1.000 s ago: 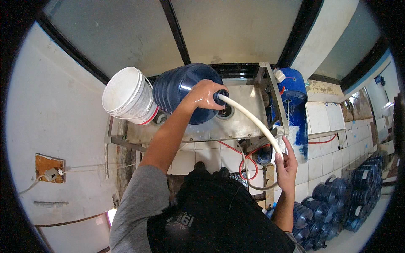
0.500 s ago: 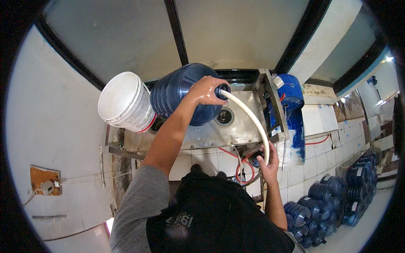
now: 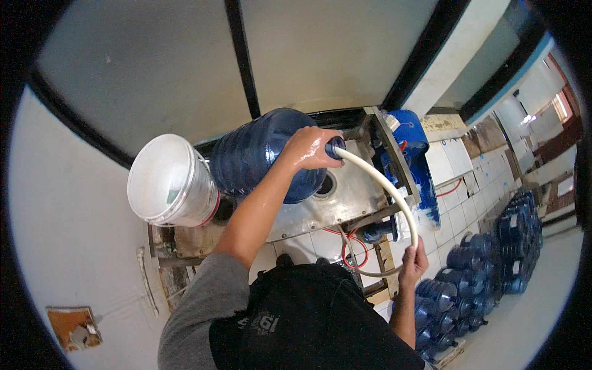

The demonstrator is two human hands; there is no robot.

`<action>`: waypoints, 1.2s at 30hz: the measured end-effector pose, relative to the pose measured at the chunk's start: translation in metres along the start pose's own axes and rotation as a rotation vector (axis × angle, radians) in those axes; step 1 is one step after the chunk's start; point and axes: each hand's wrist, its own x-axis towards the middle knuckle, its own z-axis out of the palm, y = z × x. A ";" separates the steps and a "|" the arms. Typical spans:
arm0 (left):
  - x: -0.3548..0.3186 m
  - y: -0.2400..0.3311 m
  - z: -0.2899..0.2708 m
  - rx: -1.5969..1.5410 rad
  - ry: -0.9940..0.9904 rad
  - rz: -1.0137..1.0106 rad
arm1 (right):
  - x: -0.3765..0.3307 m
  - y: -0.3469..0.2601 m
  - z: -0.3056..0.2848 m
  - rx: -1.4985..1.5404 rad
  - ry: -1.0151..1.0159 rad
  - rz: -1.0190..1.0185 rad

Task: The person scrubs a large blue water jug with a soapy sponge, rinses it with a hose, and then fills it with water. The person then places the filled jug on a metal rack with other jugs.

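Observation:
A large ribbed blue water bottle lies on its side on a stainless steel counter, its mouth facing right. My left hand is wet and wrapped round the neck and shoulder of the bottle. Into that mouth runs a cream-coloured hose, which arches over the counter's right end. Lower down, my right hand grips the hose, and a darker length curves away below it. How far the hose reaches inside the bottle is hidden.
Left of the bottle stands a white bucket. A blue drum is beyond the counter's metal frame. Red tubing coils by the floor below. Several stacked blue bottles fill the right side. Dark-framed glass panels rise behind.
My right hand, holding the hose, has moved right and lower, stretching the arch wider. The left hand keeps its hold on the bottle's neck. The whole view has shifted and tilted slightly.

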 end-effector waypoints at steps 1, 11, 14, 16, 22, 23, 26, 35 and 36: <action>0.003 -0.003 -0.003 -0.019 0.008 0.000 | -0.004 -0.007 -0.007 0.012 0.067 0.045; 0.040 -0.028 -0.022 -0.033 0.085 -0.118 | 0.053 -0.022 0.001 0.047 0.277 0.213; 0.047 -0.034 -0.025 -0.032 0.081 -0.157 | 0.108 0.004 0.073 -0.232 0.037 0.283; 0.053 -0.033 -0.023 -0.055 0.064 -0.163 | 0.143 0.077 0.114 -0.517 0.021 -0.238; 0.053 -0.034 -0.021 -0.019 0.089 -0.163 | 0.263 0.085 0.216 -1.116 -0.552 -0.029; 0.054 -0.034 -0.017 -0.030 0.096 -0.155 | 0.285 0.104 0.231 -1.149 -0.603 -0.070; 0.058 -0.027 -0.009 -0.024 0.072 -0.152 | 0.338 0.121 0.294 -1.276 -0.889 -0.055; 0.041 -0.010 0.006 0.038 0.063 -0.127 | 0.277 0.198 0.337 -0.892 -0.814 -0.379; 0.033 -0.009 -0.006 -0.017 0.078 -0.119 | 0.262 0.196 0.330 -0.757 -0.769 -0.435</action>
